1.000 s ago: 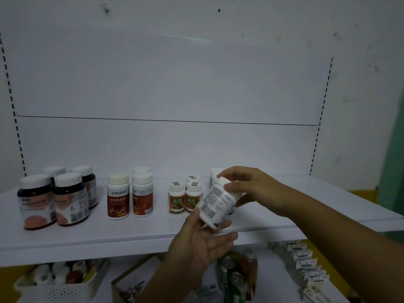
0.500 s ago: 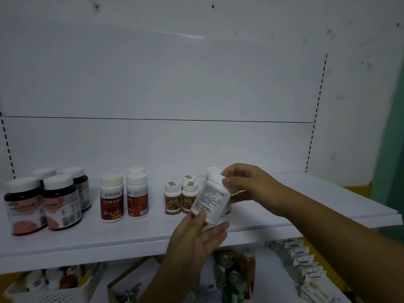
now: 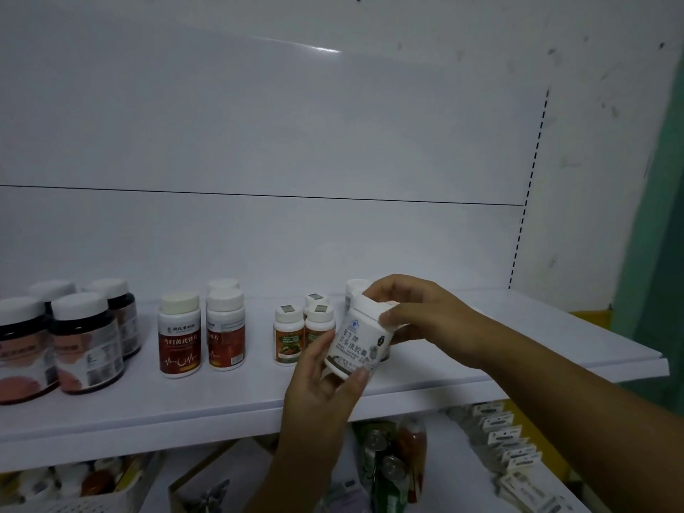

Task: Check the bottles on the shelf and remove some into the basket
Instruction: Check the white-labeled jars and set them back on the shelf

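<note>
We're mid-check, centre frame: left hand (image 3: 321,379) cups the bottle (image 3: 359,340) at its base, right hand (image 3: 420,312) pinches the cap (image 3: 369,308). Next call looks like shelf (image 3: 240,396) or basket (image 3: 74,507), lower left.

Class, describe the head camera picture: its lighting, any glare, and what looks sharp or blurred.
Head view: dim, bluish light; a glare streak on the back panel; the label of the held white bottle is legible; the basket and cans below look soft.

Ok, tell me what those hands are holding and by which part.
One white bottle, tilted, in both hands. The right hand pinches it at the cap; the left hand grips its lower body and base between fingers and thumb.
</note>
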